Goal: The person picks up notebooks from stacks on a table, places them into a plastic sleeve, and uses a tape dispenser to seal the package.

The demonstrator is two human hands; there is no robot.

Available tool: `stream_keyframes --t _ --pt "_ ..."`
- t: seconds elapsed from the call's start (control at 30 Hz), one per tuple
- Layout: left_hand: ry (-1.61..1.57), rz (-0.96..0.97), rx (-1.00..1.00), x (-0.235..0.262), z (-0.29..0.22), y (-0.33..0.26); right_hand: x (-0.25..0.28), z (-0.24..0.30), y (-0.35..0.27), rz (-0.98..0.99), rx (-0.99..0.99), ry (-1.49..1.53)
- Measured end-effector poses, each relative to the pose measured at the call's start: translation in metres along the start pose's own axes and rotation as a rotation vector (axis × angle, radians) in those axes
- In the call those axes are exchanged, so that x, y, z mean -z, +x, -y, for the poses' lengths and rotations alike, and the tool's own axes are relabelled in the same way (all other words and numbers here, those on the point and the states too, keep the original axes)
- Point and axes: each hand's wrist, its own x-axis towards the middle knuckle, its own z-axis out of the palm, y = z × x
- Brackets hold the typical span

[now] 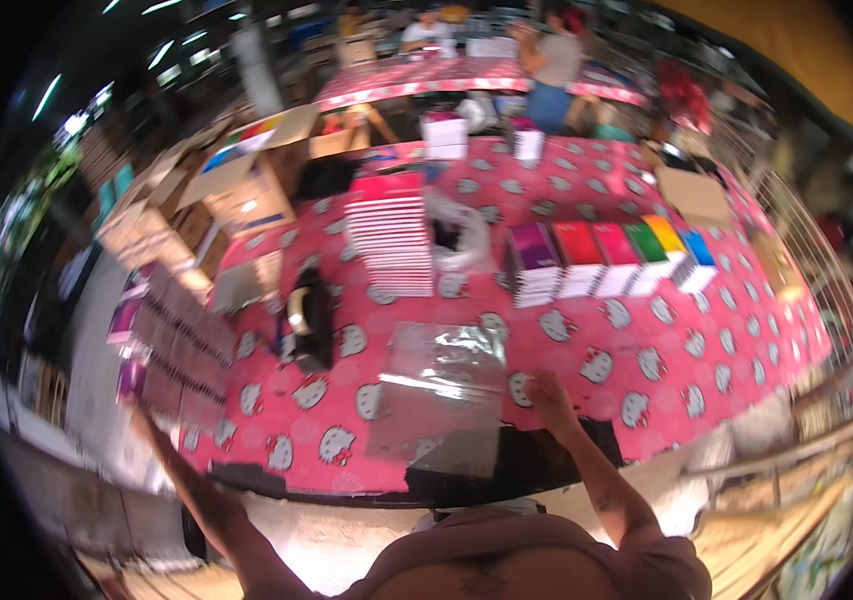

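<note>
Clear plastic bag (443,390) is lying flat at near edge of table (646,370), approx. centre, its lower end overhanging onto a dark strip at that edge. Right hand (546,390) is resting on the bag's right edge, fingers curled and pressing down; grip type can't be told. Left hand (138,408) is reaching out past near-left corner toward rack of small packets (181,345); blurred, so open or closed can't be told.

Handling, as judged: bag is thin film, v. light, limp, slippery, creasing easily, prob. clinging. Best hold is a pinch at a corner or the open edge; lifting from mid-sheet would make it sag.

Room: cloth left and right of bag is bare. Dark tape dispenser (308,318) is standing near, to the left. Further back, tall white stack (392,243) and coloured notebook row (606,258) are limiting forward travel. Cardboard boxes (236,185) are crowding far-left corner
</note>
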Motion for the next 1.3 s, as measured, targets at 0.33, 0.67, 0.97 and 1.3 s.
stream_keyframes --t 0.33,0.67,0.97,1.3 --pt "-0.585 0.410 -1.074 -0.073 -0.316 -0.505 0.255 -0.013 0.098 -0.507 0.072 -0.842" --pt "-0.731 0.798 -1.618 -0.132 -0.553 -0.878 0.458 -0.055 0.217 -0.372 -0.132 -1.335" --pt "-0.552 0.761 -1.650 -0.193 -0.576 -0.916 0.491 -0.017 0.139 -0.608 0.343 -0.709" --pt "-0.293 0.506 -1.882 -0.180 -0.554 -0.901 0.376 -0.037 0.028 0.097 0.322 -0.750"
